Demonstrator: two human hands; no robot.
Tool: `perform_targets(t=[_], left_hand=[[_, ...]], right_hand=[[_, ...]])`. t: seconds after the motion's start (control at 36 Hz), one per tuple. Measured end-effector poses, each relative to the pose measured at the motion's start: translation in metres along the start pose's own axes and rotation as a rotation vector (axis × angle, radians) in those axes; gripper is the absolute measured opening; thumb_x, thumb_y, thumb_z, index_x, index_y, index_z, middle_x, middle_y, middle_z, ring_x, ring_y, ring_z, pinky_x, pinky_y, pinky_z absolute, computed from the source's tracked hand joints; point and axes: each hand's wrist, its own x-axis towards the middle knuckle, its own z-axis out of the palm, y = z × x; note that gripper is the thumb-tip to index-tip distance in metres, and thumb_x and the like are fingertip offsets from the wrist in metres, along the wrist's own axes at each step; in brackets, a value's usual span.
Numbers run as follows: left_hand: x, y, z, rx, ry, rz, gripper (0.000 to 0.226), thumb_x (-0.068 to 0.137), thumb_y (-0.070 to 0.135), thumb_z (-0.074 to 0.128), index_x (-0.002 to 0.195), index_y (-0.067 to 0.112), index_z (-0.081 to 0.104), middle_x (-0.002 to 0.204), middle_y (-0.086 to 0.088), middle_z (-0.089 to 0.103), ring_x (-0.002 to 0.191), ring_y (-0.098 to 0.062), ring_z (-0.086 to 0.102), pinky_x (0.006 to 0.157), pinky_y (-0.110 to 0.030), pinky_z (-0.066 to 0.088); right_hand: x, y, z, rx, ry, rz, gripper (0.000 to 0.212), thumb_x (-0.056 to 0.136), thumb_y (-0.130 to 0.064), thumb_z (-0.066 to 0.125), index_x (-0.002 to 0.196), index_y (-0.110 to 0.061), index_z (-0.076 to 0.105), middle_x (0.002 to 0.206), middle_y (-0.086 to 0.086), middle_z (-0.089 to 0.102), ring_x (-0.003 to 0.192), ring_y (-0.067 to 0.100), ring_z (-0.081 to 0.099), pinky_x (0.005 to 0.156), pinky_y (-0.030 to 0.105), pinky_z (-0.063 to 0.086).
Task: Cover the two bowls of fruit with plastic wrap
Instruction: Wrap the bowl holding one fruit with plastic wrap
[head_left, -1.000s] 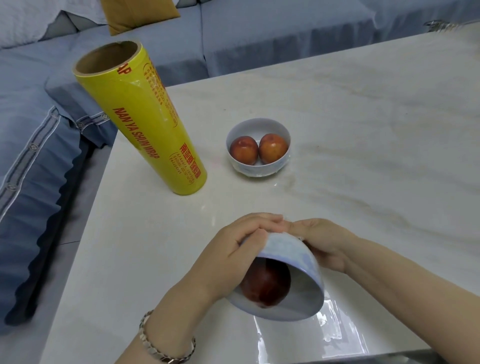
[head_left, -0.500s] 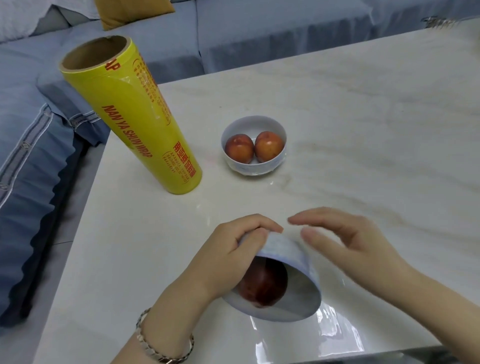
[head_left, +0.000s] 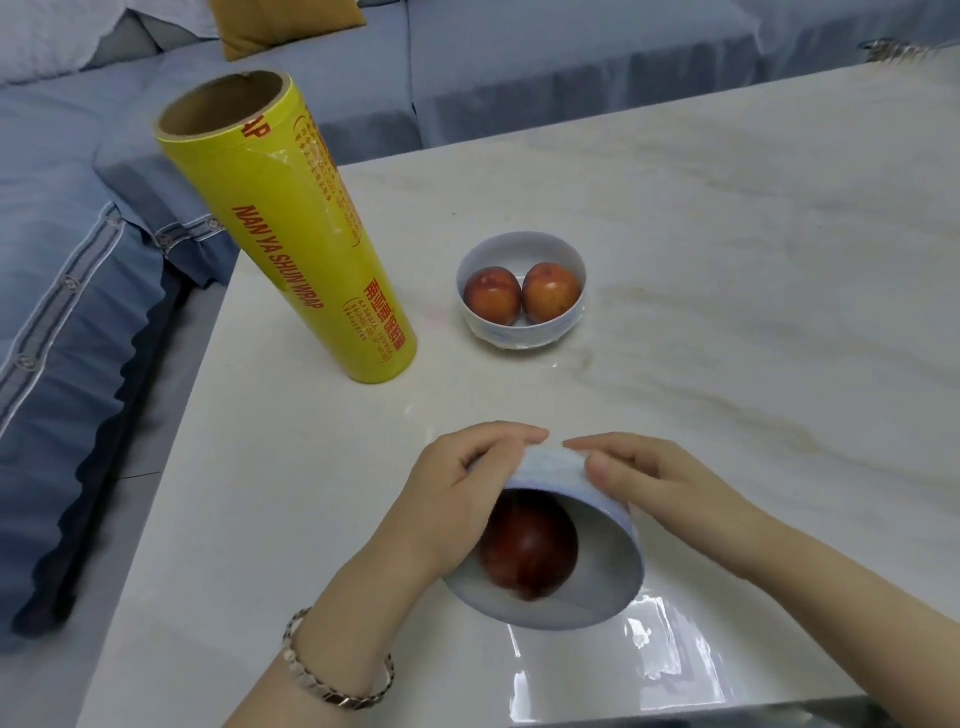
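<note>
- head cam: my left hand (head_left: 457, 499) is curled round the left side of the near bowl (head_left: 556, 470); my right hand (head_left: 660, 483) grips the other side, thumb on the blue wall
- the near bowl is tipped over with its mouth facing me and a dark red fruit (head_left: 527, 553) inside; a shiny sheet of plastic wrap (head_left: 665, 670) lies on the table (head_left: 727, 260) just under it
- the far bowl (head_left: 519, 338) sits upright further back with two reddish fruits (head_left: 492, 296); the yellow wrap roll (head_left: 291, 228) stands on end just left of it

Glossy marble-look table (head_left: 727, 218), glazed bowl (head_left: 519, 332), shiny yellow-wrapped cardboard-cored roll (head_left: 291, 234)
</note>
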Motion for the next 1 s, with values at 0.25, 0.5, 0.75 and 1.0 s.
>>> perform_targets(t=[0.25, 0.5, 0.75, 1.0], left_hand=[[0.000, -0.004, -0.001, 0.033, 0.029, 0.010, 0.024, 0.079, 0.035, 0.045, 0.080, 0.037, 0.069, 0.092, 0.024, 0.069, 0.095, 0.003, 0.061, 0.084, -0.010, 0.043], [-0.001, -0.005, -0.006, -0.021, -0.078, 0.056, 0.027, 0.078, 0.022, 0.046, 0.076, 0.036, 0.068, 0.089, 0.016, 0.070, 0.091, -0.001, 0.061, 0.081, -0.010, 0.042], [-0.004, -0.012, -0.010, -0.122, 0.043, 0.023, 0.025, 0.076, 0.023, 0.044, 0.081, 0.022, 0.068, 0.083, 0.018, 0.069, 0.084, 0.003, 0.061, 0.074, -0.006, 0.042], [-0.003, -0.014, -0.009, -0.137, 0.114, 0.005, 0.025, 0.075, 0.023, 0.044, 0.078, 0.023, 0.069, 0.080, 0.018, 0.070, 0.081, 0.004, 0.061, 0.070, -0.005, 0.042]], right_hand=[[0.013, -0.010, -0.006, -0.050, 0.108, 0.091, 0.017, 0.079, -0.019, 0.067, 0.078, -0.003, 0.073, 0.077, 0.005, 0.070, 0.068, 0.009, 0.060, 0.068, 0.020, 0.051], [0.025, -0.006, 0.006, 0.088, 0.300, 0.170, 0.021, 0.096, -0.013, 0.042, 0.079, -0.006, 0.051, 0.063, 0.006, 0.063, 0.042, 0.007, 0.057, 0.047, 0.017, 0.051], [0.014, 0.022, 0.001, -0.017, 0.284, 0.171, 0.023, 0.093, -0.011, 0.049, 0.073, -0.005, 0.060, 0.066, -0.004, 0.067, 0.053, 0.004, 0.061, 0.053, 0.008, 0.047], [-0.004, 0.026, 0.006, 0.165, 0.167, -0.034, 0.027, 0.080, 0.021, 0.052, 0.063, 0.000, 0.050, 0.067, -0.001, 0.073, 0.058, 0.006, 0.065, 0.056, 0.012, 0.049]])
